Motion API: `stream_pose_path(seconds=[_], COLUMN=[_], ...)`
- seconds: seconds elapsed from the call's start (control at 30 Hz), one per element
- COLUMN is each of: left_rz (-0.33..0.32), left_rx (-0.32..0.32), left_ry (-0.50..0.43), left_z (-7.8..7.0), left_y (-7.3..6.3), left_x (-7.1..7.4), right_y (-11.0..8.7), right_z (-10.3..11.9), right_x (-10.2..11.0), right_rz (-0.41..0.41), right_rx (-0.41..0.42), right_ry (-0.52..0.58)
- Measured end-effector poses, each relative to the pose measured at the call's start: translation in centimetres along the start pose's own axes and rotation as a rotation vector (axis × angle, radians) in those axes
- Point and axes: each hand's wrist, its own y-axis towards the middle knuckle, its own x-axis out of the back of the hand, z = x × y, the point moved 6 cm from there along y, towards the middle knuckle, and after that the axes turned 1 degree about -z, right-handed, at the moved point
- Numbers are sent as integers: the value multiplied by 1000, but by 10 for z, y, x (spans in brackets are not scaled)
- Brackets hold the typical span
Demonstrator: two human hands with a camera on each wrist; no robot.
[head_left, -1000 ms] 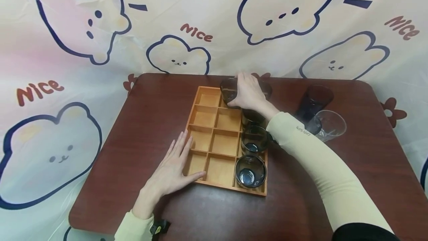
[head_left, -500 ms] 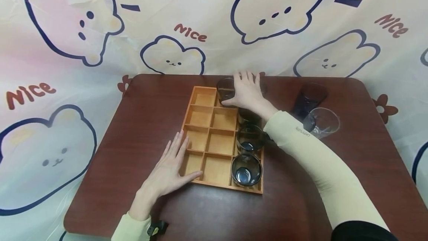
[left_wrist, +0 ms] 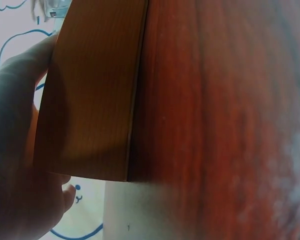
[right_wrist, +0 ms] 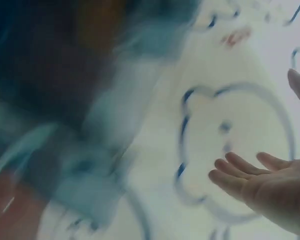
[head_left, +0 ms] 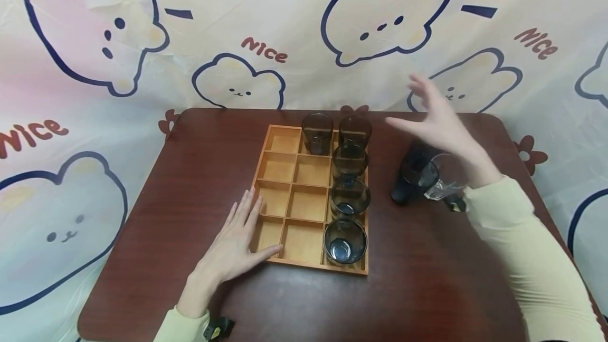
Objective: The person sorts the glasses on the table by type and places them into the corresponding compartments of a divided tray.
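A wooden tray (head_left: pixel 304 241) divided into square compartments lies on the table. My left hand (head_left: pixel 233 247) rests along its near left corner, fingers straight and thumb over the front edge; the left wrist view shows the tray's side (left_wrist: pixel 90 100) beside this hand. Dark tinted glasses fill the right column, from the nearest glass (head_left: pixel 345 241) to the far-corner glass (head_left: pixel 355 133). Another tinted glass (head_left: pixel 317 130) stands in the back row's middle compartment. My right hand (head_left: pixel 439 120) is raised right of the tray, holding nothing, its fingers spread.
Right of the tray stand a dark glass (head_left: pixel 418 170) and a clear glass (head_left: pixel 439 186), partly hidden by the right forearm. Several left and middle compartments hold nothing. A printed cloth (head_left: pixel 304 25) hangs behind the table (head_left: pixel 199 152).
My right hand has let go of the tinted glass in the back row and moved right, into the air over the glasses there. My left hand has stayed at the tray's corner.
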Motion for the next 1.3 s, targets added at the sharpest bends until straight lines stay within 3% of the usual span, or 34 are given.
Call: stream_pose_path(seconds=[0.1, 0.2, 0.5, 0.83, 1.03, 1.3], left_rz=[2, 1, -6, -6, 4, -1], left_rx=[-1, -2, -8, -2, 1, -5], left_ry=[7, 9, 11, 13, 15, 7], left_z=[0, 0, 0, -1, -2, -2], left_y=[0, 0, 0, 0, 0, 0], left_x=[1, 1, 0, 0, 1, 0], right_y=[-13, -23, -33, -27, -24, -26], right_z=[-39, -72, -132, -164, -183, -188], right_x=[22, 33, 34, 25, 11, -4], right_rz=[-41, -32, 42, 63, 154, 258], right_rx=[-77, -131, -189, -183, -188, -247], right_ry=[14, 16, 3, 121, 182, 351])
